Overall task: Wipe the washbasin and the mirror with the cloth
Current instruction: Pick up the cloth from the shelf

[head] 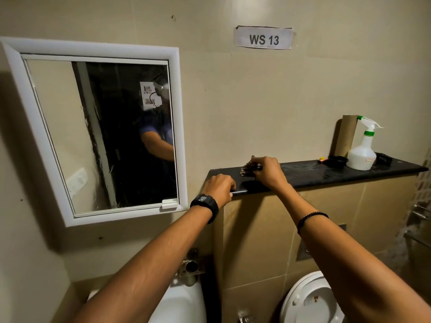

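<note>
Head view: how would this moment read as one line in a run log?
left hand: on shelf edge | right hand: on shelf top | cloth: not seen | mirror: untouched | spray bottle: upright on shelf

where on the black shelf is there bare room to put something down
The black shelf is bare between the right hand and the small dark dish. Its right end is crowded: dish, spray bottle, cardboard tube. The left hand holds the left end.
</note>
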